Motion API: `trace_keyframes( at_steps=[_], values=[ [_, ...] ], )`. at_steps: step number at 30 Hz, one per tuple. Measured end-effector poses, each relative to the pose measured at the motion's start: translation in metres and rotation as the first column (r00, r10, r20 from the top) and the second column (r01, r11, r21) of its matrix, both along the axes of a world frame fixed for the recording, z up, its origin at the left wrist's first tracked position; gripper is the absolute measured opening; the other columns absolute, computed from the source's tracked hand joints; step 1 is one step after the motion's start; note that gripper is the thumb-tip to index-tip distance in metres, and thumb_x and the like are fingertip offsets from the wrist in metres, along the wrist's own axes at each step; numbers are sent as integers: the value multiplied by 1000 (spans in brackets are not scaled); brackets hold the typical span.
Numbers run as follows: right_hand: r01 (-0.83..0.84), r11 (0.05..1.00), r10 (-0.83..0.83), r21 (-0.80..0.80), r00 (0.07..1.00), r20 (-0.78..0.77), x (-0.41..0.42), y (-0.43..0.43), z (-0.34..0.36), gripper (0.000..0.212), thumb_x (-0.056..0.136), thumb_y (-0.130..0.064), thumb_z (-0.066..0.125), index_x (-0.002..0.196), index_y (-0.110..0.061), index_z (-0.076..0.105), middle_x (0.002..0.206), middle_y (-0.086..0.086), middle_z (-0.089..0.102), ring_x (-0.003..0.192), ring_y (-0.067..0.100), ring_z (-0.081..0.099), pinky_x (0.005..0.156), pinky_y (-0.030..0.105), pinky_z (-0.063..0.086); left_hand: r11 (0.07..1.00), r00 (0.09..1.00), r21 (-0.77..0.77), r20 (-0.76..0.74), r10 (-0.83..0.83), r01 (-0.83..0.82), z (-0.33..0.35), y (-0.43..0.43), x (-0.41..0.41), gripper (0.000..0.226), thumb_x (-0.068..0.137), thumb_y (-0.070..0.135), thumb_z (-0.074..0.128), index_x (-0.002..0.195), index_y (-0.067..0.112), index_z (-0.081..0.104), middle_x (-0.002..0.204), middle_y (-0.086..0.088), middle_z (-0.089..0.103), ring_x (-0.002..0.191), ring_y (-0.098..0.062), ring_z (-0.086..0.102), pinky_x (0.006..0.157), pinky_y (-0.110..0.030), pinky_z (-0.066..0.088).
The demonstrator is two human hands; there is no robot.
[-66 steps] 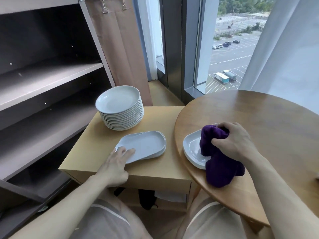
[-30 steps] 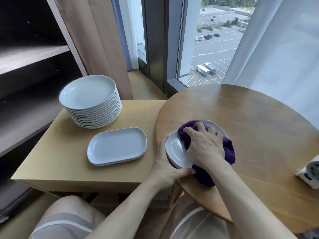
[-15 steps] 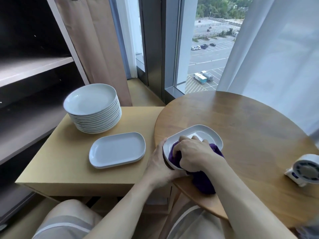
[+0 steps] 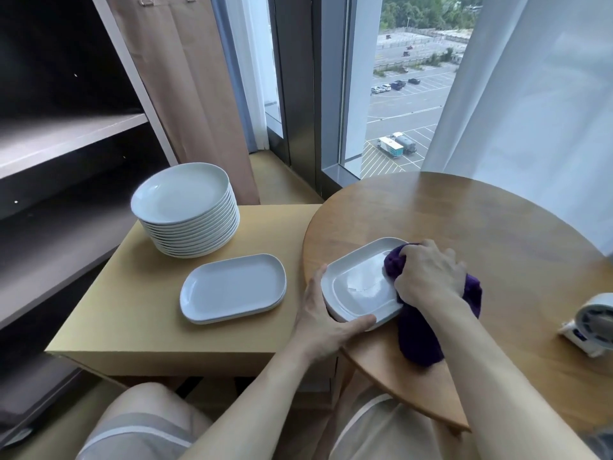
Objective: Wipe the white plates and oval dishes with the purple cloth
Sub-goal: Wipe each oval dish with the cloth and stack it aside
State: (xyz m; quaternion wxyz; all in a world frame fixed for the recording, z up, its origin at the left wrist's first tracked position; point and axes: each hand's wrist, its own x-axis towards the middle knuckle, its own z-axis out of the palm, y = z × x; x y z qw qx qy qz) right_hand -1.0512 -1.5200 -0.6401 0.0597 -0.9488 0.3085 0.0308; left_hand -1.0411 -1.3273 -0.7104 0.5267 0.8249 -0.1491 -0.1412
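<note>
Head view: a white oval dish (image 4: 360, 288) sits at the 9 o'clock edge of the round tabletop (image 4: 497, 234). The left hand (image 4: 326, 327) curls its fingers round the dish's near-left rim. The right hand (image 4: 429, 277) clenches the bunched purple cloth (image 4: 419, 336) in its fingers, pressing it on the dish's 2 o'clock corner. Stacked oval dishes (image 4: 232, 288) and round plates (image 4: 184, 194) stand at its 9 and 10 o'clock.

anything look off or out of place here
Nothing spilled or broken. The dish sits right at the table edge, but the left hand grips its rim while the right hand presses the cloth on it.
</note>
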Motion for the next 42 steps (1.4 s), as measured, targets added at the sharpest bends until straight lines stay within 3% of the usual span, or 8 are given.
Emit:
trace_keyframes(
  at_steps=[5, 16, 20, 25, 29, 33, 37, 42],
  values=[
    [4, 985, 18, -173, 992, 125, 8, 3, -26, 19, 95, -36, 60, 113, -30, 59, 121, 3, 51, 110, 32, 48, 96, 45, 36, 999, 1000, -38, -24, -14, 14, -4, 2, 2, 123, 54, 64, 89, 153, 46, 17, 149, 22, 35, 138, 2, 37, 119, -33, 36],
    [-169, 947, 176, -273, 984, 2, 16, 5, -29, 31, 96, -29, 49, 124, -36, 57, 125, -3, 55, 119, 32, 45, 98, 52, 34, 998, 998, -51, -45, -41, 39, -2, 2, 4, 119, 64, 44, 96, 154, 38, 18, 149, 16, 37, 137, -1, 38, 119, -31, 35],
    [-291, 938, 295, -187, 956, -9, 15, 13, -22, 35, 96, -29, 49, 129, -39, 54, 125, -6, 57, 118, 30, 49, 98, 52, 35, 997, 997, -57, -51, -55, 52, -3, 3, 5, 123, 63, 49, 95, 155, 37, 14, 151, 15, 34, 139, -3, 37, 119, -31, 34],
    [-488, 870, 490, -78, 871, 23, 10, 44, -14, 29, 92, -40, 54, 120, -39, 58, 125, -11, 53, 113, 25, 52, 83, 42, 32, 997, 998, -72, -38, -44, 41, -2, 0, 6, 111, 53, 52, 97, 121, 82, 13, 141, 32, 41, 131, 11, 43, 106, -14, 40],
    [-608, 791, 611, 68, 792, -14, 6, 62, 0, 32, 90, -31, 51, 119, -36, 65, 128, -13, 53, 113, 21, 47, 86, 43, 32, 996, 998, -59, 2, -70, 70, -1, 0, 9, 129, 50, 57, 94, 152, 46, 16, 152, 17, 39, 139, -1, 40, 116, -32, 39],
    [-583, 773, 618, 250, 781, -92, 3, 56, 16, 57, 78, -6, 54, 122, -40, 68, 131, -16, 52, 119, 19, 43, 92, 43, 33, 997, 996, -23, -49, -68, 67, -1, 2, 5, 121, 48, 61, 95, 130, 78, 7, 152, 22, 36, 139, 1, 40, 115, -30, 39],
    [-551, 770, 608, 321, 786, -111, 1, 53, 21, 58, 67, 0, 57, 106, -40, 72, 109, -14, 55, 106, 20, 47, 93, 43, 36, 996, 991, 6, -100, -91, 92, -2, 5, 7, 131, 47, 65, 95, 143, 66, 5, 153, 17, 39, 137, -6, 46, 114, -37, 43],
    [-430, 778, 532, 458, 839, -116, 3, 36, 24, 51, 75, -3, 49, 80, -49, 69, 95, -17, 61, 98, 20, 57, 88, 39, 49, 995, 991, 12, -92, -97, 99, -5, 9, 8, 133, 48, 68, 94, 147, 63, 5, 155, 21, 33, 141, -1, 39, 118, -35, 38]
  ],
)
